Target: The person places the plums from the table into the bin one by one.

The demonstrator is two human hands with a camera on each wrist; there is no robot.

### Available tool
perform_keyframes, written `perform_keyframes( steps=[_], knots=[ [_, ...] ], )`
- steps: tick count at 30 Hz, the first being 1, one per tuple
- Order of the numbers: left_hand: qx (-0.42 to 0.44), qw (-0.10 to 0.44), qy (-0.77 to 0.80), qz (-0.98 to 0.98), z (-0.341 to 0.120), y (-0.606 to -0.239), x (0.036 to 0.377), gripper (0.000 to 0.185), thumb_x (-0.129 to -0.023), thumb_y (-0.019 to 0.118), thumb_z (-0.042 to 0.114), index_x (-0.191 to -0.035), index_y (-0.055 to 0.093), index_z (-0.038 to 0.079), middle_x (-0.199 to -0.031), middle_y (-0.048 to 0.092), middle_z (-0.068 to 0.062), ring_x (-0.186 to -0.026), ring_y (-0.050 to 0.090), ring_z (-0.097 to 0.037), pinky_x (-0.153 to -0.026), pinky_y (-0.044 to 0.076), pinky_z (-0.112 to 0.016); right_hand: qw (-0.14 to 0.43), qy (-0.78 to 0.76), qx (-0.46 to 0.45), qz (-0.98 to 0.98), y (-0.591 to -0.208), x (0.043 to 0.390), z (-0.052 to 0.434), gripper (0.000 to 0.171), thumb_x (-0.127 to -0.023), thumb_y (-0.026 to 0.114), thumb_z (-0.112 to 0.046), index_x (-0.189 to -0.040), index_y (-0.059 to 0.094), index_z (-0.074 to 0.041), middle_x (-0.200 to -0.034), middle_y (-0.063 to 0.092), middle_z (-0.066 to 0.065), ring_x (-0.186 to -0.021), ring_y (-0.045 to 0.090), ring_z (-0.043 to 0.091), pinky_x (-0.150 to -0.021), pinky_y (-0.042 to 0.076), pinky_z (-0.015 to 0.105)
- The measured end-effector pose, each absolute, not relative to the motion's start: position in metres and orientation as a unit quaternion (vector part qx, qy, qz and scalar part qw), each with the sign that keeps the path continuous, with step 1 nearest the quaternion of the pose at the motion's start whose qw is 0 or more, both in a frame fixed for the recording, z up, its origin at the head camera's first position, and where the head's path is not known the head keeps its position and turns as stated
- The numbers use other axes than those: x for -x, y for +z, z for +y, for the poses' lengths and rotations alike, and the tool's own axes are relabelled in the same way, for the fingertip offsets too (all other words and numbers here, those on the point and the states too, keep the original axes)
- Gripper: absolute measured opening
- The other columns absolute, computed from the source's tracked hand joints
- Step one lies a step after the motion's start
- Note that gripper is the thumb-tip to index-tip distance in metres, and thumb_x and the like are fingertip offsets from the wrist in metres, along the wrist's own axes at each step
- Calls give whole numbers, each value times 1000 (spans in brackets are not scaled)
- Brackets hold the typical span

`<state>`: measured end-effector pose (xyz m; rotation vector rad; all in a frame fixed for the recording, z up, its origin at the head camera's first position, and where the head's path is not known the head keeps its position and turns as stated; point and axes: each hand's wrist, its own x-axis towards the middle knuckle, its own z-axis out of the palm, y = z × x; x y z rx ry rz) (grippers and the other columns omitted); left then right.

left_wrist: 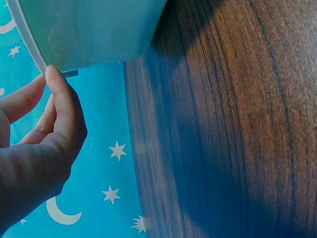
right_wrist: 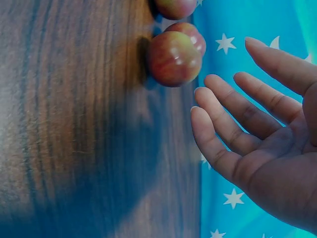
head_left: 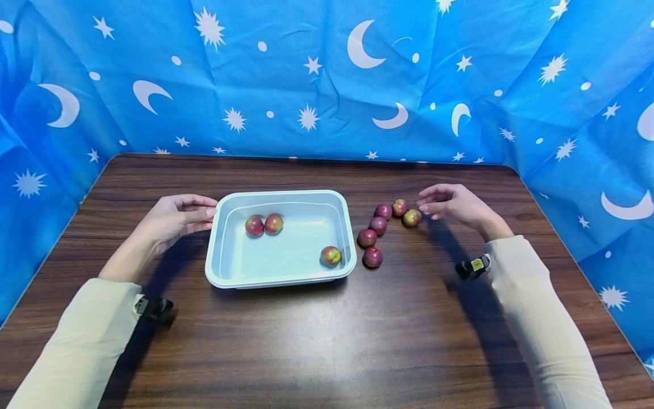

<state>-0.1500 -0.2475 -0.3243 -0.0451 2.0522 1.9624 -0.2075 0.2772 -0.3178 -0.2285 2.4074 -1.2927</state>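
Observation:
A white plastic tray point(head_left: 281, 278) stands on the table with three red-and-yellow plums inside. Two of these plums point(head_left: 273, 224) touch each other toward the back left; another plum point(head_left: 330, 255) lies near the right wall. My left hand point(head_left: 171, 221) pinches the tray's left rim between thumb and fingers, as the left wrist view shows close up at the rim point(left_wrist: 30, 42). Beyond the tray's right side, several more plums form a bent row. My right hand point(head_left: 457, 207) hovers just right of the nearest plum point(head_left: 411, 218), fingers spread and palm bare in the right wrist view.
The dark wooden table point(head_left: 327, 341) ends at a blue curtain point(head_left: 306, 79) printed with moons and stars, which hangs behind and at both sides. Darker plums point(head_left: 373, 257) sit close to the tray's right edge. Each wrist wears a small black camera point(head_left: 472, 267).

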Motion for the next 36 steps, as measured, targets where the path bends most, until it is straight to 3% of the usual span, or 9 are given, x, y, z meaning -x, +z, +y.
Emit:
perform_keyframes(
  steps=[9, 16, 36],
  knots=[
    [14, 149, 684, 714, -249, -325, 149, 24, -87, 61, 5, -107, 52, -4, -89, 64, -1, -79, 65, -11, -78, 53, -30, 225, -477, 77, 846, -331, 207, 281, 43, -91, 58, -14, -126, 44, 6, -114, 54, 23, -94, 60, 19, -81, 53, 39],
    [15, 147, 692, 706, -247, -325, 149, 19, -87, 61, 4, -104, 54, -2, -88, 64, -2, -78, 65, -12, -77, 53, -30, 221, -488, 73, 841, -338, 206, 278, 43, -90, 58, -11, -125, 43, 9, -109, 55, 23, -88, 60, 16, -79, 54, 38],
    [15, 147, 657, 740, -247, -327, 149, 35, -90, 57, 6, -117, 43, -12, -91, 62, 1, -82, 63, -9, -78, 53, -27, 218, -478, 73, 848, -346, 207, 277, 46, -89, 61, -15, -125, 44, 8, -110, 53, 22, -85, 59, 17, -77, 54, 34]
  ],
)
